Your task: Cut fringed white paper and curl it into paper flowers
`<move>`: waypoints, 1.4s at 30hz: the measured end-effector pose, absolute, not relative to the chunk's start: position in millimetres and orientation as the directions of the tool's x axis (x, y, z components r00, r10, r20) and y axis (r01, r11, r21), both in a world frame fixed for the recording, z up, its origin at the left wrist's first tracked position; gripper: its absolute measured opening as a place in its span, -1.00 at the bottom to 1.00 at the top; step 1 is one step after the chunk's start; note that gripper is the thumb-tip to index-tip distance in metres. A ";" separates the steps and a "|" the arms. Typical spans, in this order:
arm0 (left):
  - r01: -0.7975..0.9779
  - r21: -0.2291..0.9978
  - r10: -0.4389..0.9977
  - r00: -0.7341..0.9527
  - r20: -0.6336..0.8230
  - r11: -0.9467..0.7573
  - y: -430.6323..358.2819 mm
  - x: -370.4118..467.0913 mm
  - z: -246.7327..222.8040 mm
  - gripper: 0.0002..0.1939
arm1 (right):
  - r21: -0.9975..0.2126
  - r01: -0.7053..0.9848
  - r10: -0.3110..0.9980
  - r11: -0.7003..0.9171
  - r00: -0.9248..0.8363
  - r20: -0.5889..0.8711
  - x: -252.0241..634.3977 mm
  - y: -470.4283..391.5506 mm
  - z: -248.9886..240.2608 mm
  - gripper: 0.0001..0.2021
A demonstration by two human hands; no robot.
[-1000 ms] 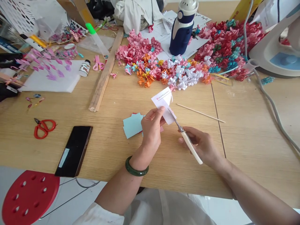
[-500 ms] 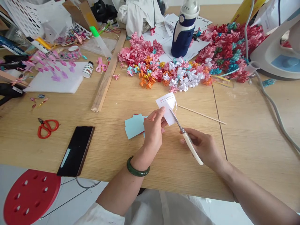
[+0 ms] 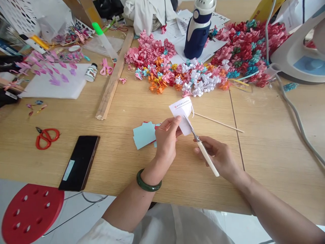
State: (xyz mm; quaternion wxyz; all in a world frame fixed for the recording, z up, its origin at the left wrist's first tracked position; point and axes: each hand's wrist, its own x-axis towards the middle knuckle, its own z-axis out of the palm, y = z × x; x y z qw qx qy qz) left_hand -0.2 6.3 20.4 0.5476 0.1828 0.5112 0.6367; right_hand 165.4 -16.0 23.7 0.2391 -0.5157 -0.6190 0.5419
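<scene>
Paper (image 3: 181, 110), seemingly between left fingertips (image 3: 178, 118)

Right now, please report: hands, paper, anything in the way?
Left hand pinching white printed paper. Right hand holding white-handled scissors, blades at paper. Thin stick lying beyond; no obstruction seen.

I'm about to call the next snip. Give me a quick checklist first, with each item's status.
1. White paper held: ok, pinched in the left hand.
2. Scissors held: ok, in the right hand.
3. Blades at the paper: ok, their tip overlaps it in view.
4. Blades open or closed: cannot tell.
5. Left fingertips behind the paper safe from the blades: cannot tell, hidden.
6. Blue paper pieces away from the blades: ok, lying on the table.
</scene>
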 end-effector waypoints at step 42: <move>-0.494 0.863 0.850 -0.403 -0.339 0.109 8.7 -4.1 17.9 -0.72 | -0.923 0.356 0.889 -0.146 -0.362 -0.280 163.2 -18.4 25.6 -0.58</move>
